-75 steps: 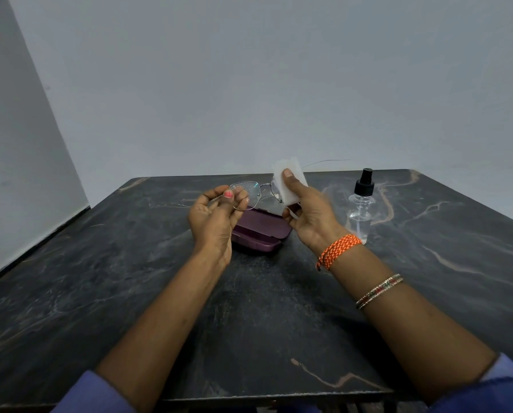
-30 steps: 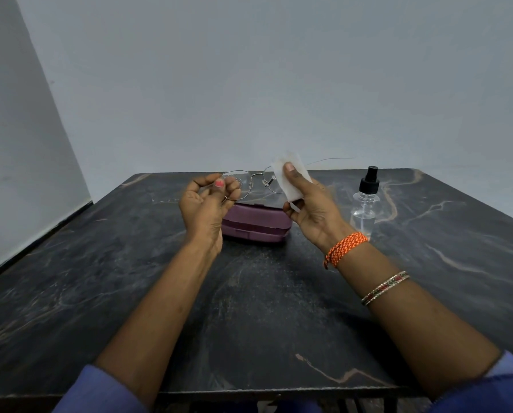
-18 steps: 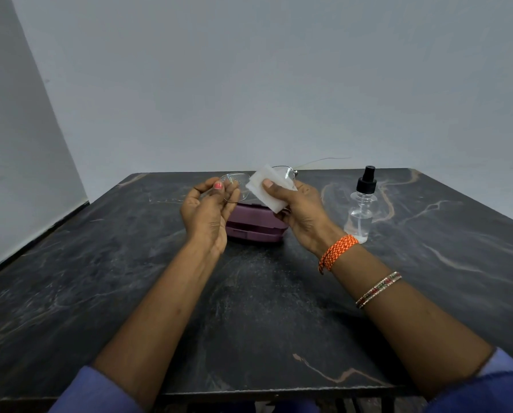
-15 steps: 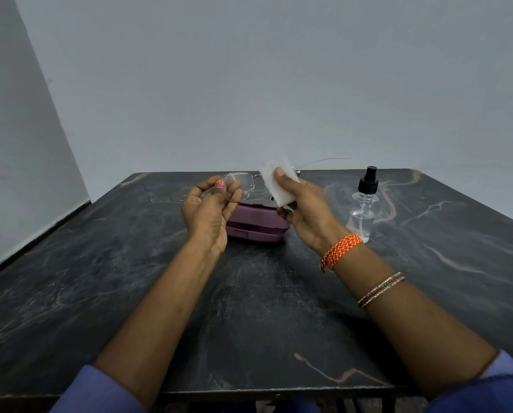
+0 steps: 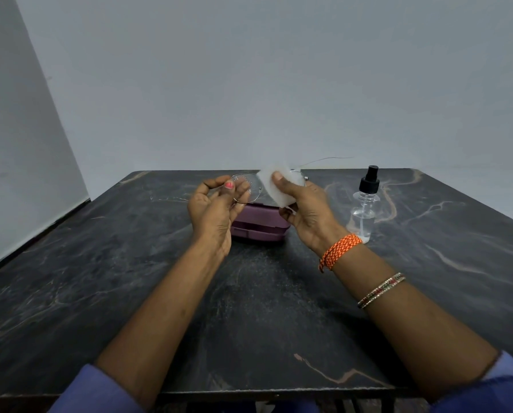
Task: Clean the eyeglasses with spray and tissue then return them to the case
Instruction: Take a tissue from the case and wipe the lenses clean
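Note:
Thin metal-framed eyeglasses (image 5: 249,189) are held up above the table, over the case. My left hand (image 5: 216,210) pinches the left lens rim between thumb and fingers. My right hand (image 5: 304,213) presses a folded white tissue (image 5: 277,186) around the right lens, thumb on top, so that lens is hidden. One temple arm sticks out to the right behind the tissue. The closed purple case (image 5: 258,226) lies on the table below and behind both hands.
A clear spray bottle (image 5: 365,204) with a black nozzle stands upright just right of my right hand. The dark marble table (image 5: 249,308) ends at a front edge near my elbows. Grey walls stand behind and to the left.
The tissue shifted back and forth over the right lens while the left hand kept its grip. The glasses have stayed at about the same height above the case.

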